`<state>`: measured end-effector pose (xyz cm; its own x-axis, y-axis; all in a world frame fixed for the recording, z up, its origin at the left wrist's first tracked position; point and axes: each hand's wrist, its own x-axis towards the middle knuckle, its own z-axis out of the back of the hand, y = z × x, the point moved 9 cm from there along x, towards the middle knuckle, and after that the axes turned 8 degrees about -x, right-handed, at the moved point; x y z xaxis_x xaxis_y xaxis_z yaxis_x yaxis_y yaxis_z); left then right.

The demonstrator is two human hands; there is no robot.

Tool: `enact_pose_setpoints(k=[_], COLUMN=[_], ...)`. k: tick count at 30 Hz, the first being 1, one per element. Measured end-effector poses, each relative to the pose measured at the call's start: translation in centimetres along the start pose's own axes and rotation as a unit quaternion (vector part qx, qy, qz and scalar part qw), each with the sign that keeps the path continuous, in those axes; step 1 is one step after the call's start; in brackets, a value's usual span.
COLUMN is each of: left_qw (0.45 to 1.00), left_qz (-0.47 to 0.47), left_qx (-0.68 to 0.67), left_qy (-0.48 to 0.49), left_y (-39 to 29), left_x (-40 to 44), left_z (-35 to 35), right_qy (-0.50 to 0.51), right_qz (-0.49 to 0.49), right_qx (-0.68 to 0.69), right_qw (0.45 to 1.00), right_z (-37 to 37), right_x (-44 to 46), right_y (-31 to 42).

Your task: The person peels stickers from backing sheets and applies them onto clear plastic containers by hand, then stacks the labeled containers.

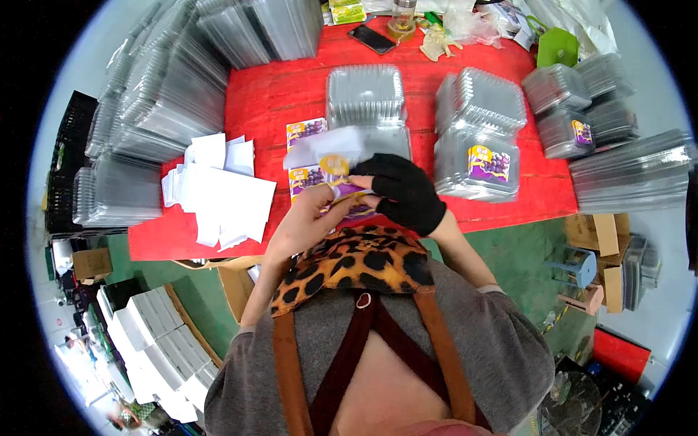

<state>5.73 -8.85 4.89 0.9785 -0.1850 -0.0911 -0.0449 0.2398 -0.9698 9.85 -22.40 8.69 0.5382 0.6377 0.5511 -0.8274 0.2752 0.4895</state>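
My bare left hand (299, 221) pinches a sticker sheet (334, 166) printed with purple grapes and yellow, close to my apron at the table's front edge. My right hand (401, 190), in a black fingerless glove, has its bare fingertips closed on the same sheet from the other side. A blurred white paper (323, 147) stands up just behind the fingers. Beyond it lies another grape label (306, 131). Right behind my hands is a stack of clear plastic clamshell boxes (365, 91). The fingers hide part of the sheet.
White paper pieces (227, 192) lie in a pile on the red table (280, 94) to the left. At right stands a clamshell stack (480, 105) bearing a grape label (488, 163). Tall clear box stacks (171, 94) line the left side. A phone (371, 39) lies at the back.
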Motion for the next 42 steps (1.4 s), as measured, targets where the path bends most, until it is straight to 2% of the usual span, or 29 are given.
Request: enact_pose_setpoints(k=[1, 2, 4, 8, 11, 13, 14, 15, 16, 17, 18, 19, 20, 23, 28, 31, 35, 38, 41, 42], left_qw=[0.998, 0.995, 0.987, 0.971, 0.963, 0.96, 0.958, 0.954, 0.948, 0.972, 0.973, 0.95, 0.951, 0.945, 0.938, 0.936, 0.935, 0.912, 0.912, 0.905], left_qz=[0.019, -0.059, -0.088, -0.054, -0.009, 0.005, 0.006, 0.007, 0.042, 0.104, 0.165, 0.223, 0.19, 0.17, 0.162, 0.152, 0.16, 0.236, 0.202, 0.184], left_qx=[0.061, 0.078, 0.137, 0.231, 0.269, 0.279, 0.283, 0.286, 0.304, 0.17, 0.032, -0.106, -0.146, -0.162, -0.195, -0.209, -0.186, -0.189, -0.229, -0.291], left_qy=[0.012, -0.016, -0.01, 0.032, 0.026, -0.018, -0.053, -0.088, -0.088, -0.125, -0.159, -0.191, -0.196, -0.227, -0.234, -0.24, -0.257, -0.278, -0.274, -0.249], left_y=[0.1, 0.6, 1.1, 1.6, 3.0, 4.1, 5.1, 6.6, 10.6, 11.8, 13.0, 14.3, 14.3, 14.0, 14.1, 14.1, 13.2, 13.7, 14.1, 13.7], left_x=[-0.2, 0.0, -0.3, -1.1, -1.5, -1.8, -2.1, -2.5, -3.0, -3.3, -3.9, -4.6, -4.5, -4.2, -3.9, -3.6, -3.3, -3.5, -2.6, -2.1], left_z=[0.1, 0.3, 0.4, 0.3, 1.1, 2.5, 3.5, 4.8, 6.2, 7.3, 7.9, 8.1, 8.4, 8.9, 8.4, 8.1, 8.0, 7.8, 7.2, 6.4], right_qy=[0.016, 0.033, 0.029, 0.049, 0.138, -0.004, -0.079, -0.126, -0.151, -0.175, -0.151, -0.125, -0.099, -0.079, -0.068, 0.036, 0.055, 0.094, 0.079, 0.09], right_qz=[-0.012, -0.022, -0.017, -0.025, -0.124, -0.194, -0.313, -0.3, -0.225, -0.149, -0.105, -0.061, -0.014, 0.069, 0.104, 0.042, -0.059, -0.064, -0.008, -0.032], right_qx=[0.019, 0.037, 0.068, 0.128, 0.107, 0.121, 0.185, 0.141, 0.08, 0.018, -0.024, -0.065, -0.105, -0.163, -0.149, -0.188, -0.093, -0.175, -0.154, -0.135], right_qw=[1.0, 0.999, 0.997, 0.99, 0.977, 0.974, 0.928, 0.935, 0.959, 0.973, 0.983, 0.988, 0.989, 0.981, 0.981, 0.981, 0.992, 0.978, 0.985, 0.986], right_z=[-1.3, -2.3, -2.6, -3.9, -4.6, -3.9, -3.0, -0.8, -0.4, -0.2, -0.7, -1.5, -2.4, -5.1, -7.8, -10.7, -12.2, -12.6, -12.5, -12.9], right_x=[-0.2, -0.3, -0.3, -1.0, -1.5, -3.5, -4.6, -3.2, -2.5, -2.2, -1.7, -1.3, -0.8, -0.9, -1.7, -2.4, -3.4, -3.2, -2.7, -3.0], right_y=[-0.4, -0.8, -1.4, -2.2, -4.3, -10.0, -12.7, -12.1, -11.9, -11.5, -10.8, -10.0, -9.2, -8.9, -9.5, -11.1, -13.5, -11.5, -8.5, -8.7])
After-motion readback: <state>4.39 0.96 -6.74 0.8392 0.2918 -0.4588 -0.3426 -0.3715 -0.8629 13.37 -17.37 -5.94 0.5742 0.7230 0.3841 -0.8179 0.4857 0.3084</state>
